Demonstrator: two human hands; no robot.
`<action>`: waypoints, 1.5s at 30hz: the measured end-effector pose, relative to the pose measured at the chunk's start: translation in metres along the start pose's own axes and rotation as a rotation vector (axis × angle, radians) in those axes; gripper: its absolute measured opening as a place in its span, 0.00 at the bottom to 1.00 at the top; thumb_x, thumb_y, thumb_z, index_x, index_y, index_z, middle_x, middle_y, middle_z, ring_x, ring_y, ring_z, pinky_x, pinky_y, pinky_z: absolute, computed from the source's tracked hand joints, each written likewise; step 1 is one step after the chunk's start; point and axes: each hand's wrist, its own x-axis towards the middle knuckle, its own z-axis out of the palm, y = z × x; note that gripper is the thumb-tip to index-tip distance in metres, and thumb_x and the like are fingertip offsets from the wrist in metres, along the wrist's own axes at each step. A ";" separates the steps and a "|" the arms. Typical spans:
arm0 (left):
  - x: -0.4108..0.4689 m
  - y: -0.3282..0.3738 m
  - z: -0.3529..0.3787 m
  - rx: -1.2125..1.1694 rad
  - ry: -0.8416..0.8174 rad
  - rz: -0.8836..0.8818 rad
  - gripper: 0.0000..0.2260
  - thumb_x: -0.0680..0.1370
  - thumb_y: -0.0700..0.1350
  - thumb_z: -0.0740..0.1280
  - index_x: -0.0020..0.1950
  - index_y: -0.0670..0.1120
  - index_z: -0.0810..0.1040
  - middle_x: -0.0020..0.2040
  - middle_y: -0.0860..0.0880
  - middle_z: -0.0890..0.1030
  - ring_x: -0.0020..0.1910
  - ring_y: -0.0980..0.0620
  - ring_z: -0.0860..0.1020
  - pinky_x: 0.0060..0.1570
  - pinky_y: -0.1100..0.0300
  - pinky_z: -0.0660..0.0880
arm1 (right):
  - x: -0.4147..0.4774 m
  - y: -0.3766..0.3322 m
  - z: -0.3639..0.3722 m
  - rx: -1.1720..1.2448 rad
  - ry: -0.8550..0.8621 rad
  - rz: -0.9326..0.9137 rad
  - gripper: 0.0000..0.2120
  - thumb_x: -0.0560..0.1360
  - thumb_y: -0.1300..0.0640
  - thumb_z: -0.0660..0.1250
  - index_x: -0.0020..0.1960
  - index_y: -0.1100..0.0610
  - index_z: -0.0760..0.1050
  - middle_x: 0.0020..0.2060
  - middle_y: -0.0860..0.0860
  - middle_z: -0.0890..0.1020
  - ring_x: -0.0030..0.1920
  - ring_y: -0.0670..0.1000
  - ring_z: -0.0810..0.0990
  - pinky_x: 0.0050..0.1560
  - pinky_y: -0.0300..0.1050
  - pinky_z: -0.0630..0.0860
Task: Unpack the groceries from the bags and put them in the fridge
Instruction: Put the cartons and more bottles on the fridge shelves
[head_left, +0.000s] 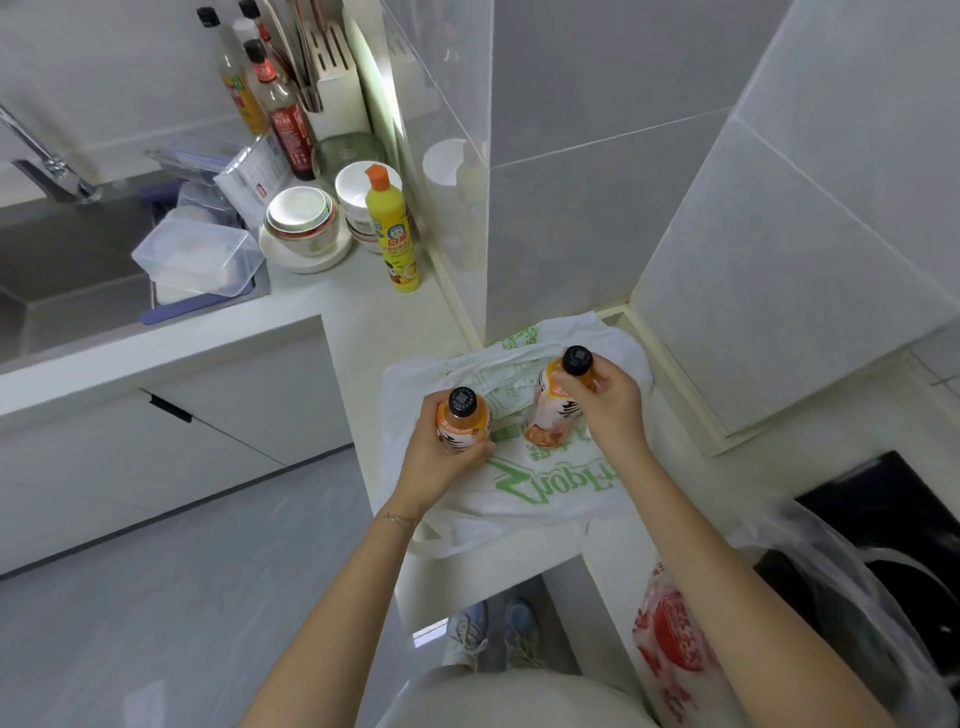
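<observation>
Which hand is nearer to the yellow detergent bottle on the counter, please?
Left. The left hand, gripping a juice bottle, sits in front of the yellow detergent bottle; the right hand, gripping a second juice bottle, is farther right.

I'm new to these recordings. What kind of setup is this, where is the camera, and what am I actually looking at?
There is no machine here. A person works with bare hands, and one wide-angle camera worn on the head looks down at them. That is why the walls bend and the person's shoes show at the bottom.

Each hand holds a small black-capped bottle of orange drink. The left hand grips the left bottle round its body. The right hand holds the right bottle near its cap.

Both are over a white bag with green print lying on the pale counter. A bag with red print sits at lower right. Further back are a yellow squeeze bottle, stacked bowls and a sink.
</observation>
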 end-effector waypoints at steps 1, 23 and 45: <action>0.000 0.000 0.000 -0.007 0.000 0.005 0.29 0.68 0.39 0.79 0.61 0.54 0.69 0.58 0.51 0.78 0.56 0.56 0.78 0.56 0.64 0.75 | -0.006 0.001 0.003 0.002 -0.030 0.014 0.11 0.71 0.61 0.74 0.46 0.45 0.80 0.44 0.43 0.84 0.49 0.44 0.81 0.53 0.40 0.76; 0.001 -0.004 0.000 0.085 0.016 0.051 0.29 0.69 0.42 0.78 0.57 0.63 0.66 0.59 0.53 0.77 0.54 0.62 0.78 0.50 0.71 0.73 | -0.049 0.046 0.027 -0.205 -0.127 0.096 0.36 0.66 0.61 0.78 0.68 0.51 0.64 0.62 0.47 0.73 0.62 0.44 0.73 0.62 0.36 0.70; -0.174 0.040 0.004 -0.158 0.379 0.070 0.28 0.68 0.35 0.78 0.61 0.46 0.68 0.54 0.50 0.79 0.51 0.57 0.80 0.50 0.65 0.77 | -0.169 0.021 0.002 0.051 -0.367 0.017 0.30 0.61 0.50 0.79 0.58 0.48 0.70 0.58 0.50 0.79 0.59 0.50 0.79 0.57 0.50 0.78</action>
